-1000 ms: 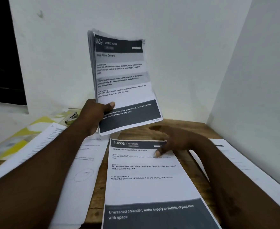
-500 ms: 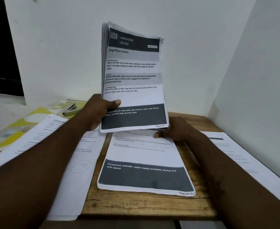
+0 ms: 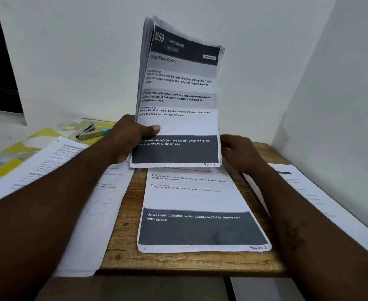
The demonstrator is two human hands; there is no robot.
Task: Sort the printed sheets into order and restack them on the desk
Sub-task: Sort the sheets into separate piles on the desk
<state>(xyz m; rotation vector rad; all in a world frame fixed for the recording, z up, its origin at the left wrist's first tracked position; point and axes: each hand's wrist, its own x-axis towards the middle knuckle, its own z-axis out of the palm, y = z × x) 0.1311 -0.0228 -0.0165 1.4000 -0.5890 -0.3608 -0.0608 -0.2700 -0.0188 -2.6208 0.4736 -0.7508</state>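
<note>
On my feed, the left hand [image 3: 131,140] grips the held stack [image 3: 178,101] of printed sheets at its lower left edge. The thumb presses across the front page and the fingers wrap behind. The stack stands nearly upright over the far half of the wooden desk [image 3: 178,261], at 12 o'clock from the middle of the view. Its front page reads "2659 Living Room", with "Page No: 4" handwritten at the bottom corner.

The right hand [image 3: 239,155] sits at 3 o'clock of the stack's lower edge, fingers curled just behind the right corner. The paper hides the fingertips, so I cannot tell whether they pinch it or only touch it.

At 6 o'clock below the stack, the page 2 sheet [image 3: 200,213] lies flat on the desk, its top hidden by the stack. The left papers [image 3: 48,166] lie at 9 o'clock under the left forearm, and the right papers [image 3: 319,196] at 3 o'clock beside the right forearm. At 10 o'clock a stapler [image 3: 87,132] rests on a yellow folder [image 3: 16,153].
</note>
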